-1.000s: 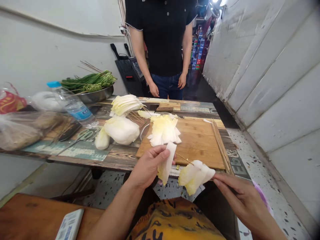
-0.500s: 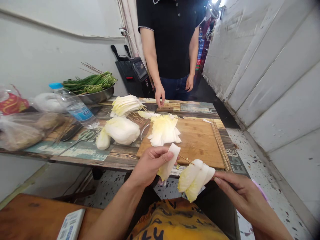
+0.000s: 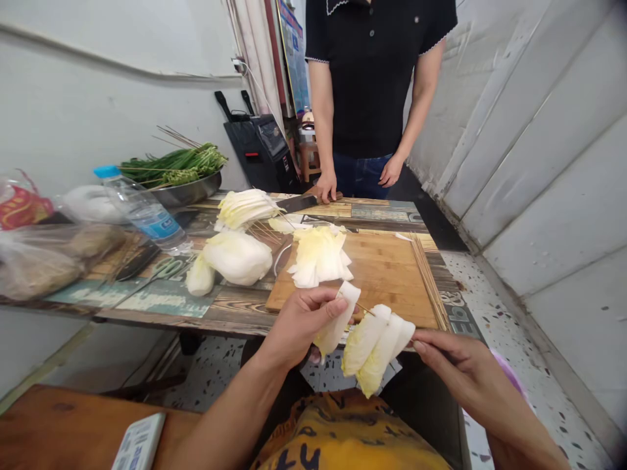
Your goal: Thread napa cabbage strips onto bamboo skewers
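Note:
My left hand (image 3: 298,326) pinches a pale napa cabbage leaf (image 3: 341,314) between thumb and fingers. In my right hand (image 3: 458,365) is the end of a thin bamboo skewer (image 3: 364,307), mostly hidden behind leaves. Several cut cabbage leaves (image 3: 379,343) are threaded on it close to my right fingers. The skewer's other end reaches the leaf in my left hand; whether it has pierced it is hard to see. Both hands are over my lap, at the table's near edge. Just beyond lies a fan of cut cabbage leaves (image 3: 321,258) on the wooden cutting board (image 3: 392,274).
Bamboo skewers (image 3: 430,281) lie along the board's right edge. Whole cabbage (image 3: 238,258), skewered leaves (image 3: 247,207), a water bottle (image 3: 159,222), scissors (image 3: 166,267) and a bowl of greens (image 3: 186,189) are at left. Opposite, a person's hand (image 3: 327,186) is on a knife (image 3: 296,203).
The skewered leaves have come slightly closer to the leaf in my left hand. Across the table, the person has shifted, and the knife now points left with its blade showing.

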Demonstrator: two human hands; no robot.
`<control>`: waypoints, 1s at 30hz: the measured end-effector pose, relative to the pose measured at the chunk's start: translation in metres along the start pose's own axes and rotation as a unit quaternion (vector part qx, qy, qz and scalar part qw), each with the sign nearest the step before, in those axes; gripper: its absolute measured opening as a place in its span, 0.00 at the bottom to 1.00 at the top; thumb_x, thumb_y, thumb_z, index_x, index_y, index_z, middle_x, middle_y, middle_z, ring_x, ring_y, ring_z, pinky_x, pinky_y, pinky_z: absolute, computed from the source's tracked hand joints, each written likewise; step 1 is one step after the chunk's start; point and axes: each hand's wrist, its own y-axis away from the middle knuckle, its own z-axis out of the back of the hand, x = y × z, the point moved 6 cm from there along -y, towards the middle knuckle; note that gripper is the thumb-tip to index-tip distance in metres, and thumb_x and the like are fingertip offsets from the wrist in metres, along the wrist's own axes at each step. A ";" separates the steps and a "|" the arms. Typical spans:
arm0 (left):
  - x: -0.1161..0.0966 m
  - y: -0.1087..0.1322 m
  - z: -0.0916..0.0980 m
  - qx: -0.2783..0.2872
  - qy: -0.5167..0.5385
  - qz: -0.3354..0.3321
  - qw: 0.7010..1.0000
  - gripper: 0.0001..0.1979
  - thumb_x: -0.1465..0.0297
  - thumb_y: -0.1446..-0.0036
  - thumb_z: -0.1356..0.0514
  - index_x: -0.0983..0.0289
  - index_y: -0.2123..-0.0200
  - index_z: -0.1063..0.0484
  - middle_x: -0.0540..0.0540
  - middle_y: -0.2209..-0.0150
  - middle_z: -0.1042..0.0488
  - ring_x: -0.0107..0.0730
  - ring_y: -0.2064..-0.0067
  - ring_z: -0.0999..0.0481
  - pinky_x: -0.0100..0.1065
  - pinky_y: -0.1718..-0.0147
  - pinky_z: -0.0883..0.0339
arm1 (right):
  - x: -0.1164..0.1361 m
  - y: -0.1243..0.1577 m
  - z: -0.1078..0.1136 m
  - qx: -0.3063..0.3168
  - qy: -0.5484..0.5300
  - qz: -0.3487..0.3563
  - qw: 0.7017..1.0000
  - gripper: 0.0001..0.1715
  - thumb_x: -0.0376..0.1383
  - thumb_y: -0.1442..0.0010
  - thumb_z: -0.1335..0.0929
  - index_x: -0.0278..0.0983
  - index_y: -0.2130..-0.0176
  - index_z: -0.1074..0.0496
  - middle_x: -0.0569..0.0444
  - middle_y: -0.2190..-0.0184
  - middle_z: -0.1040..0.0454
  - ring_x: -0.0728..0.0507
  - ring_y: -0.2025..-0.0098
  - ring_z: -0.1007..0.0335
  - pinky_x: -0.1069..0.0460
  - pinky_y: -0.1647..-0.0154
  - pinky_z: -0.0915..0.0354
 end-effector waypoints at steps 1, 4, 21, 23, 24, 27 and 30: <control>0.001 0.000 0.001 -0.007 0.004 0.001 1.000 0.12 0.60 0.51 0.34 0.63 0.69 0.20 0.53 0.73 0.21 0.30 0.72 0.26 0.29 0.72 0.34 | 0.000 -0.001 0.000 -0.003 -0.001 0.000 1.000 0.18 0.40 0.35 0.38 0.41 0.51 0.24 0.52 0.59 0.19 0.43 0.60 0.23 0.51 0.59 0.28; 0.003 -0.001 0.003 -0.025 0.018 0.000 1.000 0.12 0.61 0.53 0.33 0.63 0.68 0.20 0.52 0.74 0.22 0.29 0.72 0.26 0.28 0.72 0.34 | 0.001 0.000 0.000 -0.019 0.003 -0.004 1.000 0.18 0.39 0.35 0.38 0.41 0.51 0.24 0.52 0.59 0.20 0.43 0.60 0.23 0.51 0.59 0.28; -0.004 0.008 -0.010 0.006 -0.117 -0.059 0.991 0.08 0.64 0.51 0.34 0.63 0.74 0.19 0.55 0.70 0.21 0.35 0.67 0.26 0.31 0.67 0.34 | 0.000 0.000 -0.008 -0.023 0.014 0.004 1.000 0.17 0.40 0.35 0.38 0.40 0.53 0.23 0.51 0.59 0.20 0.42 0.59 0.23 0.51 0.59 0.28; -0.013 0.007 -0.001 0.004 -0.175 -0.094 0.980 0.09 0.64 0.48 0.37 0.62 0.69 0.19 0.56 0.64 0.20 0.39 0.62 0.24 0.34 0.61 0.32 | -0.003 0.002 -0.005 -0.029 0.015 0.001 0.999 0.17 0.40 0.35 0.37 0.40 0.53 0.23 0.51 0.59 0.20 0.42 0.59 0.23 0.51 0.59 0.28; -0.018 0.004 0.008 -0.018 -0.210 -0.122 0.970 0.09 0.64 0.46 0.38 0.61 0.66 0.19 0.57 0.61 0.20 0.41 0.58 0.24 0.36 0.56 0.33 | -0.005 0.004 -0.004 -0.031 0.014 -0.001 0.999 0.17 0.40 0.35 0.37 0.40 0.53 0.23 0.51 0.58 0.20 0.42 0.59 0.23 0.51 0.59 0.28; -0.030 -0.004 0.045 -0.156 -0.357 -0.224 0.893 0.11 0.65 0.46 0.39 0.60 0.60 0.21 0.58 0.56 0.22 0.44 0.50 0.28 0.41 0.46 0.40 | -0.014 0.007 -0.001 -0.041 0.005 -0.012 0.999 0.17 0.40 0.36 0.37 0.39 0.53 0.23 0.50 0.58 0.20 0.42 0.60 0.23 0.50 0.59 0.28; -0.020 -0.024 0.060 -0.167 -0.538 -0.220 0.796 0.13 0.68 0.45 0.40 0.63 0.57 0.24 0.61 0.54 0.24 0.46 0.49 0.29 0.43 0.46 0.40 | -0.019 0.008 -0.002 -0.060 0.001 -0.018 0.998 0.17 0.40 0.36 0.37 0.38 0.53 0.23 0.50 0.59 0.19 0.41 0.59 0.23 0.49 0.58 0.28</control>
